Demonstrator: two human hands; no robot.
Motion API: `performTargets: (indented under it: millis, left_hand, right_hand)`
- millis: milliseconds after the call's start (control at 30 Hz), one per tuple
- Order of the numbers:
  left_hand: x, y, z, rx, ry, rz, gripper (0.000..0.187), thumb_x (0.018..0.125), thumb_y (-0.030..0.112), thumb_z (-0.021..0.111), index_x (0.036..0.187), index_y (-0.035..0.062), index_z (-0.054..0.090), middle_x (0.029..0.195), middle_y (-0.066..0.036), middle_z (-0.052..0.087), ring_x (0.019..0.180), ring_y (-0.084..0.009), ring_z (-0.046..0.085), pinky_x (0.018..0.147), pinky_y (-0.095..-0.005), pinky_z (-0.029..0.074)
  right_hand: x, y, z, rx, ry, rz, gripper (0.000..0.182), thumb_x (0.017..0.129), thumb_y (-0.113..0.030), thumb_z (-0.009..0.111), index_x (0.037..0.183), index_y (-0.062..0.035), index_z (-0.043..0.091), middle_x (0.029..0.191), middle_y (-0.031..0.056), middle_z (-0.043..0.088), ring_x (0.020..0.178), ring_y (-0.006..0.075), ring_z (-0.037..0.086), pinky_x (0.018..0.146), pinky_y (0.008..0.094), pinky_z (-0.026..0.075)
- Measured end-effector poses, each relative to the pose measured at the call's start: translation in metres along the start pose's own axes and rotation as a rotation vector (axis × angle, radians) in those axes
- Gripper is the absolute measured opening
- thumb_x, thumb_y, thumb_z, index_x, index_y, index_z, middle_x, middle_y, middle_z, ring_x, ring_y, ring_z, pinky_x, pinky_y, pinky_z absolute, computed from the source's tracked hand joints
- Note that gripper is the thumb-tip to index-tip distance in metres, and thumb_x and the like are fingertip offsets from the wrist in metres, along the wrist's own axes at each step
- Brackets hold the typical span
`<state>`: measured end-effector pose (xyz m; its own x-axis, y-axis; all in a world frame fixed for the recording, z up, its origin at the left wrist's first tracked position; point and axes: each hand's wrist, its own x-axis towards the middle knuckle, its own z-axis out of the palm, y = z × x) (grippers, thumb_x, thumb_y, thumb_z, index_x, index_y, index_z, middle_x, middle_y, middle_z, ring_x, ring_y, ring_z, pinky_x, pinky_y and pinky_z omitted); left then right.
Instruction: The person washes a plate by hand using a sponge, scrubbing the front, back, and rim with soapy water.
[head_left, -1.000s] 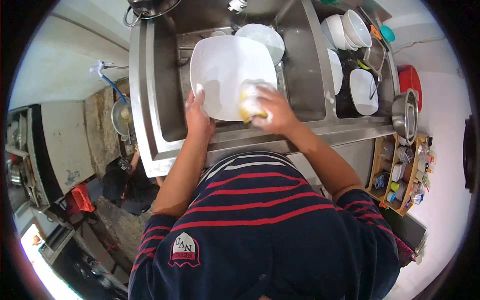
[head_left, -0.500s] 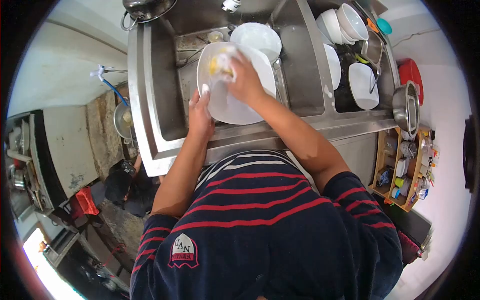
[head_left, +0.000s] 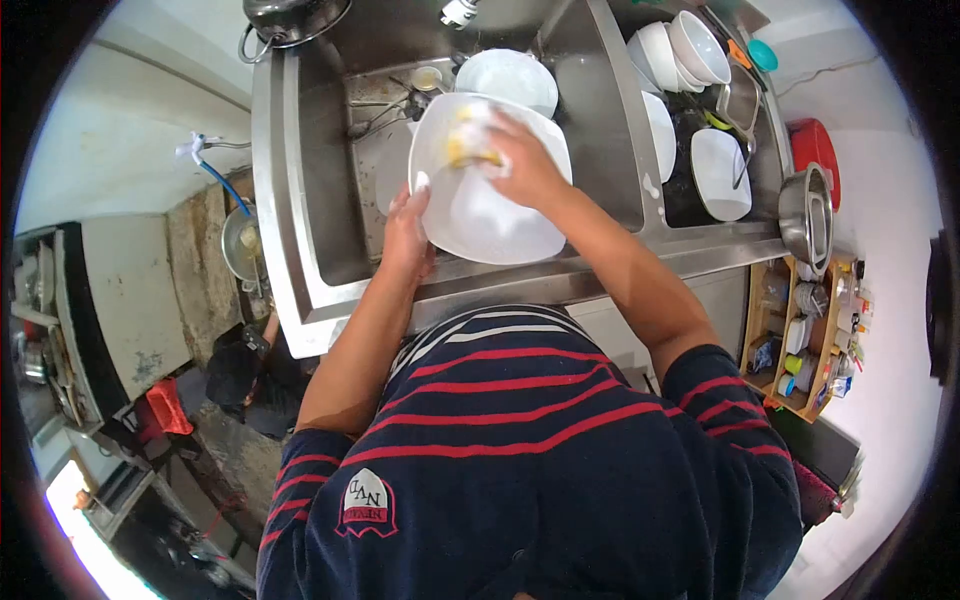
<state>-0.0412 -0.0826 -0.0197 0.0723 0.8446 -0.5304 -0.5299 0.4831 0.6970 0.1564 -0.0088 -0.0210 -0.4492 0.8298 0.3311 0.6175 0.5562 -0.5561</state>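
A large white squarish plate (head_left: 500,225) is held tilted above the sink basin, near its front edge. My left hand (head_left: 408,235) grips its left rim, thumb on the upper face and fingers underneath. In my right hand (head_left: 525,165), closed against the plate's upper part, is a yellow sponge (head_left: 468,145) covered in white suds and somewhat blurred. Behind the held plate, another white plate (head_left: 508,78) lies in the basin. Cutlery (head_left: 385,120) and a small cup (head_left: 426,78) are to its left.
The steel sink (head_left: 622,130) has a second basin on the right, holding white bowls (head_left: 700,48), white plates (head_left: 720,172) and a pan. A dark pot (head_left: 295,18) stands at the back left corner, a steel bowl (head_left: 806,218) at the right edge. Another person (head_left: 245,375) is low at the left.
The held plate has shifted right and slightly toward me, tilting differently. My right hand with the sponge has moved right and down across it; my left hand keeps its grip.
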Motion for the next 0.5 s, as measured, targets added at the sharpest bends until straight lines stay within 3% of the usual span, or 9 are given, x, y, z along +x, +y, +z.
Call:
performTargets:
  millis: [100, 233, 367, 500]
  left_hand:
    - [-0.011, 0.006, 0.011, -0.060, -0.020, 0.050, 0.042, 0.090, 0.018, 0.048, 0.127, -0.0009, 0.043, 0.113, -0.014, 0.057, 0.102, -0.0236, 0.058, 0.087, -0.0356, 0.048]
    - [-0.012, 0.016, 0.016, -0.174, 0.026, 0.092, 0.040, 0.091, 0.016, 0.048, 0.127, -0.0013, 0.044, 0.112, -0.015, 0.058, 0.102, -0.0236, 0.058, 0.087, -0.0359, 0.047]
    - [-0.012, 0.020, 0.011, -0.250, 0.100, 0.215, 0.037, 0.092, 0.014, 0.047, 0.125, -0.0017, 0.046, 0.112, -0.014, 0.058, 0.101, -0.0238, 0.058, 0.087, -0.0357, 0.047]
    - [-0.011, 0.021, 0.010, -0.290, 0.144, 0.275, 0.035, 0.093, 0.015, 0.047, 0.124, -0.0013, 0.047, 0.110, -0.012, 0.059, 0.098, -0.0217, 0.058, 0.085, -0.0342, 0.047]
  right_hand:
    - [0.033, -0.031, 0.006, 0.035, -0.025, -0.054, 0.047, 0.074, -0.018, 0.069, 0.117, -0.0047, 0.055, 0.130, 0.0244, 0.045, 0.121, 0.0404, 0.042, 0.100, 0.0440, 0.037]
    - [0.059, 0.004, 0.005, -0.158, 0.107, -0.046, 0.050, 0.072, -0.016, 0.069, 0.119, -0.0077, 0.054, 0.127, 0.0210, 0.048, 0.118, 0.0389, 0.043, 0.099, 0.0437, 0.038]
    - [0.041, 0.035, -0.023, -0.198, 0.055, 0.075, 0.051, 0.071, -0.015, 0.069, 0.120, -0.0102, 0.056, 0.129, 0.0203, 0.047, 0.119, 0.0377, 0.044, 0.100, 0.0408, 0.038]
    - [-0.007, 0.009, -0.040, -0.185, -0.052, 0.081, 0.047, 0.069, -0.017, 0.067, 0.115, -0.0090, 0.059, 0.127, 0.0197, 0.049, 0.115, 0.0363, 0.047, 0.098, 0.0417, 0.039]
